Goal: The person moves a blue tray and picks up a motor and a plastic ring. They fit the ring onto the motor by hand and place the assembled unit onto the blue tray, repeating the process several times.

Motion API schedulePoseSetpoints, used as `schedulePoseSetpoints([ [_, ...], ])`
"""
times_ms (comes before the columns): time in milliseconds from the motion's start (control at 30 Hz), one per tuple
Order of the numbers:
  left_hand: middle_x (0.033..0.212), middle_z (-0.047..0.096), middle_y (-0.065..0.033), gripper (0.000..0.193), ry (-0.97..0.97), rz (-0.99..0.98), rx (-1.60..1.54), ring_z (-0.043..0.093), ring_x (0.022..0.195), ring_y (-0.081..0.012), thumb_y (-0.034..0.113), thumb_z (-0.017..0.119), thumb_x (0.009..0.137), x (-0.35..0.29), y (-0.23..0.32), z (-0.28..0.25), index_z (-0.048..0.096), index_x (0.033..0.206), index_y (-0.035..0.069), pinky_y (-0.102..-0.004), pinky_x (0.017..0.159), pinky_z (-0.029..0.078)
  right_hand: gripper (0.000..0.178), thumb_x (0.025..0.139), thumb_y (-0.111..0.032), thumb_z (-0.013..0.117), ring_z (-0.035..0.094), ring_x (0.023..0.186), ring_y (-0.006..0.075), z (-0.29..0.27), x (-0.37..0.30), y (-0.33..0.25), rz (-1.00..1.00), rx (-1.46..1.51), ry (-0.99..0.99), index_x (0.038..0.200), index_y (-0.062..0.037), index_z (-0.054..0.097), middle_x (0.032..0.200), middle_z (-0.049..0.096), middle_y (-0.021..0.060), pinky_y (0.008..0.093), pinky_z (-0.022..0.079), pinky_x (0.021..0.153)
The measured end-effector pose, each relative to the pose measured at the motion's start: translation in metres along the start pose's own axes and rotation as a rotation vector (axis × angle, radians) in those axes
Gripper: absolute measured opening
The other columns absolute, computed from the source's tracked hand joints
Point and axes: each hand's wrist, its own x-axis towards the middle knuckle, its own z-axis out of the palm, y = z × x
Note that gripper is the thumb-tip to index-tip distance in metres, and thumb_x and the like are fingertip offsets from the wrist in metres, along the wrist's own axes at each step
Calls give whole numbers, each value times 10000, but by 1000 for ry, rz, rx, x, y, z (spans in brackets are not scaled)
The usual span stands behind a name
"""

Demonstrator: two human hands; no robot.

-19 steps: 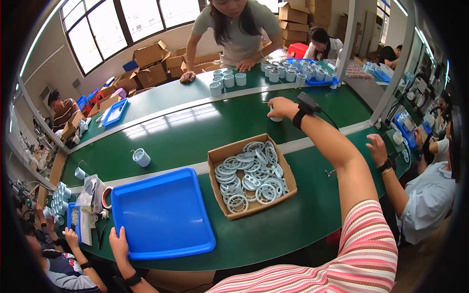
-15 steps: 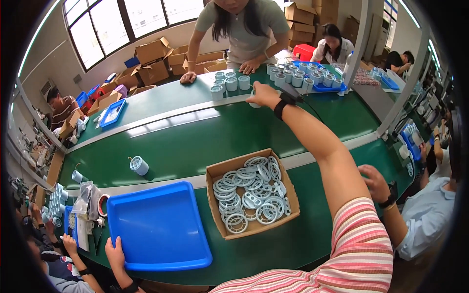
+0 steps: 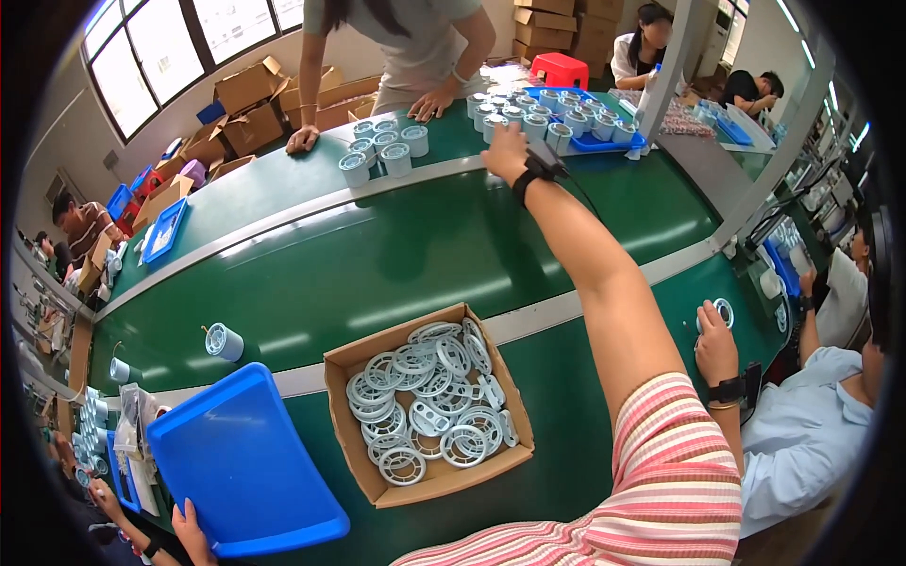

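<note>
At the end of a pink-striped sleeve, my right hand [image 3: 507, 151] reaches across the green belt to the near edge of a crowd of light blue cups [image 3: 559, 139]. Its fingertips are at a cup there, partly hidden by the hand, so the grip is unclear. Left of it stands a smaller group of light blue cups [image 3: 396, 160]. My left hand [image 3: 192, 534] grips the near-left edge of a blue tray [image 3: 250, 462] with nothing in it. Beside the tray, a cardboard box [image 3: 344, 415] holds many pale blue slotted rings [image 3: 464, 445].
Two cups lie tipped on the belt at left, one nearer [image 3: 225, 342]. A person [image 3: 415, 57] stands opposite, hands on the table. At right, a co-worker's hand [image 3: 717, 349] holds a ring-shaped part. A metal post [image 3: 675, 85] rises at far right. A plastic bag [image 3: 138, 415] lies left of the tray.
My right hand has let go of a cup, which now stands with the smaller group, and has moved right to the larger group. The view has shifted; the tray looks more turned.
</note>
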Motion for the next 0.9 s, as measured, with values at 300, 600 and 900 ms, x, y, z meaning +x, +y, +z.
schedulePoseSetpoints([
  [300,1167,682,-72,338,36,80,-75,639,995,-138,246,572,1071,-4,114,-6,592,1283,-17,-271,904,506,608,882,-241,698,558,1266,404,0,-10,158,418,222,-38,1387,13,473,1387,516,243,472,482,1077],
  [600,1185,679,-71,352,-111,124,-206,648,1007,-145,254,553,1080,24,190,70,580,1316,-6,-279,923,505,269,983,-91,536,689,920,269,14,48,218,1105,1575,312,1227,9,589,1154,637,151,359,624,718],
  [900,1262,652,-91,411,-75,10,-310,640,1095,-189,283,554,1077,47,174,62,535,1382,9,-311,982,500,286,879,76,614,685,937,280,6,59,257,1085,1480,207,1156,7,637,1167,654,154,476,629,641],
])
